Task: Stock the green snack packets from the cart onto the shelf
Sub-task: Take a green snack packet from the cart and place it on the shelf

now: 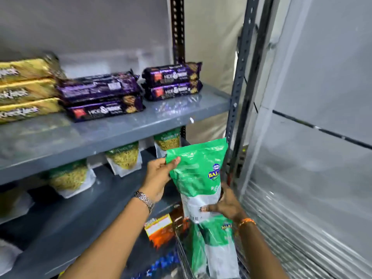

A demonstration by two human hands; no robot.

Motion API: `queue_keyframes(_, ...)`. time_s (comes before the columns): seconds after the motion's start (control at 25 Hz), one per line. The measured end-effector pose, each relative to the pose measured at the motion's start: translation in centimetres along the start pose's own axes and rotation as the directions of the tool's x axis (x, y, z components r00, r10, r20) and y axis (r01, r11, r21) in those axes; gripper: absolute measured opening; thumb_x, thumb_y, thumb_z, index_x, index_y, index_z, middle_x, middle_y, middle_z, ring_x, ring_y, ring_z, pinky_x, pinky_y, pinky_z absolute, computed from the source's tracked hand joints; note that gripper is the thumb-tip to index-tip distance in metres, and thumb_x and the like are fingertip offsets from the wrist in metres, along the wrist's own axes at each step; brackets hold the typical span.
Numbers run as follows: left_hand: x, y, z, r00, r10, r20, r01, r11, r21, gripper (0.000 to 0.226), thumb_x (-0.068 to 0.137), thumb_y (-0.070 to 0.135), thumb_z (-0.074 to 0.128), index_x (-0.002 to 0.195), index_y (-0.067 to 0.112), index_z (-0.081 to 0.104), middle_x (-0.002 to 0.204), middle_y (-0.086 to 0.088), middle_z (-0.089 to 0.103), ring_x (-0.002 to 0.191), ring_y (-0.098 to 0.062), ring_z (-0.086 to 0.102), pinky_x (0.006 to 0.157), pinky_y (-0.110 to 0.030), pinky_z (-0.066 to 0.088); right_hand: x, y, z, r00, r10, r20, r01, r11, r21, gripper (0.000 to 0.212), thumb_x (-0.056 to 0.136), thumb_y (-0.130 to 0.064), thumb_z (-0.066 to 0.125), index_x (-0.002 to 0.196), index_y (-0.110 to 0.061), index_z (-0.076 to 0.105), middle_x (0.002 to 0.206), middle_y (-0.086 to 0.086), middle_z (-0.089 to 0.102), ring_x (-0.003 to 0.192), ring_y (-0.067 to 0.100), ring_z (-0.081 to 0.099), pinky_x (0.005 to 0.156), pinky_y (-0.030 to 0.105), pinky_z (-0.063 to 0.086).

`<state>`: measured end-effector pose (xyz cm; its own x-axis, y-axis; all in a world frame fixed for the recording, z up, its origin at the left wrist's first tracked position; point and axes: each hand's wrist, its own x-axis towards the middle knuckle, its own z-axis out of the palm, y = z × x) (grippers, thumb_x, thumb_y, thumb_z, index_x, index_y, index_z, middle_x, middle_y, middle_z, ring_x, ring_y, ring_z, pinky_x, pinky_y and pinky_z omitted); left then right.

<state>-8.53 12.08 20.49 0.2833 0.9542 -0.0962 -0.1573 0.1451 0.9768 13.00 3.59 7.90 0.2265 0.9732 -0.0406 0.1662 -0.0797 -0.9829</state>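
Observation:
A green and white snack packet (198, 174) stands upright in the air in front of the right end of the middle shelf (100, 198). My left hand (159, 178), with a wristwatch, grips its upper left corner. My right hand (225, 204) grips its white lower part from the right. Two more green packets (213, 242) stand in the wire cart (182, 256) just below. Three similar green-topped packets (122, 158) of yellow snack stand in a row at the back of the middle shelf.
The upper grey shelf (120, 125) carries purple biscuit packs (100, 97) and gold packs (26, 91). A perforated steel upright (239, 77) stands just right of the held packet. Orange packs (161, 228) lie on a lower level. Plastic sheeting (312, 137) covers the right side.

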Motion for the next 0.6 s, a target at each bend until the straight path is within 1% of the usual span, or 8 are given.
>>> queue_keyframes(0.08,1.2,2.0,-0.4,0.999,0.003,-0.042,-0.007,0.995,-0.101,0.008,0.087,0.004,0.066,0.089,0.009,0.072,0.079,0.002,0.079,0.073,-0.009,0.075,0.066,-0.023,0.059,3.3,-1.9,0.8,0.999,-0.049,0.020,0.049,0.999,-0.001,0.101,0.042,0.000,0.100,0.132,-0.008,0.055,0.130,0.010,0.069,0.124,0.030,0.064,0.105,0.044,0.052)
queue_keyframes(0.16,2.6,3.6,-0.6,0.996,0.006,-0.088,-0.019,0.989,-0.148,0.009,0.087,0.002,0.067,0.087,0.010,0.071,0.080,0.002,0.079,0.077,-0.013,0.073,0.069,-0.022,0.059,6.3,-3.6,1.5,0.994,-0.094,0.051,0.094,0.996,-0.010,0.103,0.043,-0.001,0.100,0.133,-0.011,0.053,0.130,0.005,0.070,0.122,0.022,0.066,0.102,0.038,0.055)
queue_keyframes(0.24,4.1,4.5,-0.8,0.992,-0.002,-0.125,-0.019,0.985,-0.169,0.010,0.087,0.001,0.067,0.094,0.008,0.070,0.098,-0.008,0.077,0.098,-0.024,0.069,0.092,-0.032,0.056,8.7,-4.4,2.1,0.990,-0.109,0.089,0.111,0.994,-0.018,0.103,0.043,0.002,0.099,0.134,-0.009,0.051,0.130,0.007,0.069,0.121,0.022,0.066,0.103,0.041,0.055)
queue_keyframes(0.28,4.8,4.6,-0.8,0.989,-0.017,-0.145,-0.008,0.986,-0.166,0.016,0.086,0.002,0.068,0.102,0.004,0.070,0.111,-0.013,0.073,0.110,-0.027,0.066,0.103,-0.039,0.049,9.7,-4.4,2.3,0.989,-0.103,0.105,0.105,0.994,-0.015,0.103,0.043,0.006,0.098,0.134,-0.006,0.051,0.130,0.009,0.069,0.121,0.024,0.066,0.103,0.045,0.055)
queue_keyframes(0.32,5.5,4.5,-0.9,0.985,-0.032,-0.169,0.004,0.987,-0.159,0.026,0.085,0.003,0.070,0.112,0.001,0.068,0.122,-0.016,0.069,0.118,-0.029,0.063,0.109,-0.044,0.044,10.6,-4.4,2.6,0.988,-0.096,0.119,0.097,0.995,-0.008,0.102,0.044,0.009,0.097,0.134,-0.003,0.051,0.130,0.012,0.069,0.121,0.027,0.065,0.103,0.048,0.054)
queue_keyframes(0.4,6.9,4.1,-1.2,0.974,-0.043,-0.223,0.011,0.990,-0.141,0.040,0.084,0.006,0.072,0.122,-0.001,0.065,0.128,-0.017,0.066,0.123,-0.031,0.061,0.110,-0.047,0.042,12.0,-4.2,3.0,0.986,-0.087,0.143,0.090,0.996,-0.013,0.102,0.044,0.013,0.095,0.134,0.000,0.050,0.130,0.016,0.067,0.122,0.030,0.064,0.104,0.052,0.053)
queue_keyframes(0.52,8.6,3.2,-1.5,0.967,-0.008,-0.254,-0.022,0.993,-0.113,0.042,0.085,0.004,0.071,0.126,-0.002,0.062,0.129,-0.018,0.065,0.124,-0.032,0.060,0.110,-0.048,0.042,13.5,-3.5,3.3,0.986,-0.075,0.146,0.077,0.997,-0.002,0.105,0.045,0.017,0.093,0.137,-0.001,0.046,0.134,0.020,0.064,0.125,0.034,0.062,0.106,0.051,0.051)
queue_keyframes(0.6,9.2,2.5,-1.6,0.968,0.009,-0.251,-0.037,0.994,-0.107,0.041,0.086,0.001,0.068,0.126,-0.006,0.061,0.129,-0.021,0.064,0.125,-0.035,0.059,0.110,-0.049,0.042,13.8,-2.9,3.4,0.991,-0.061,0.115,0.062,0.998,-0.001,0.105,0.046,0.019,0.091,0.138,0.000,0.044,0.134,0.021,0.063,0.127,0.037,0.059,0.107,0.054,0.049)
